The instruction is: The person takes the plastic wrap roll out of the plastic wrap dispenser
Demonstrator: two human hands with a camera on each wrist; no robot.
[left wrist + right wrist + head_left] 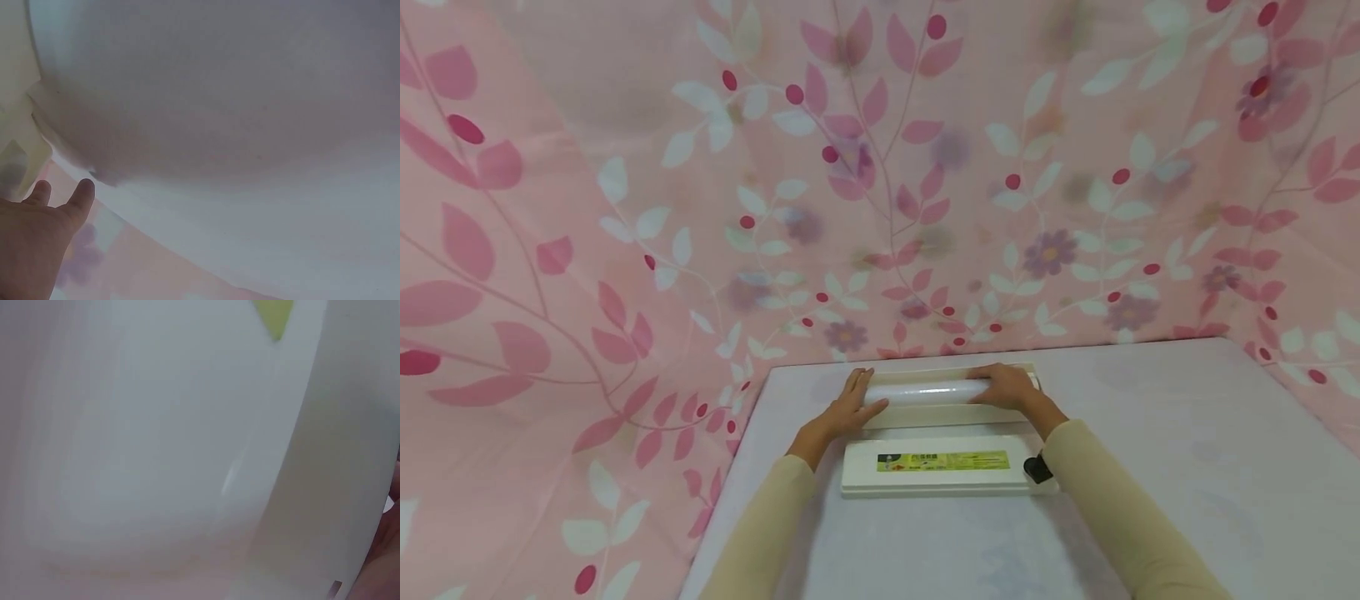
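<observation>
A glossy white roll of cling film (928, 392) lies lengthwise in a long cream dispenser box (917, 416) near the table's far edge. My left hand (846, 408) holds the roll's left end, thumb in front and fingers behind. At the right end my right hand (1006, 389) grips the roll from above, its fingers over the top. In the left wrist view, the left hand (31, 244) shows thumb and finger spread beside the cream box. Nearer to me lies the box's white lid (943, 479), with a yellow-green label (943, 461) and a black slider (1037, 469).
A pale cloth covers the table (1187, 467), its far edge right behind the box. Pink leaf-patterned curtains (880, 208) hang behind and on both sides. My right sleeve (1112, 500) passes close over the lid's right end.
</observation>
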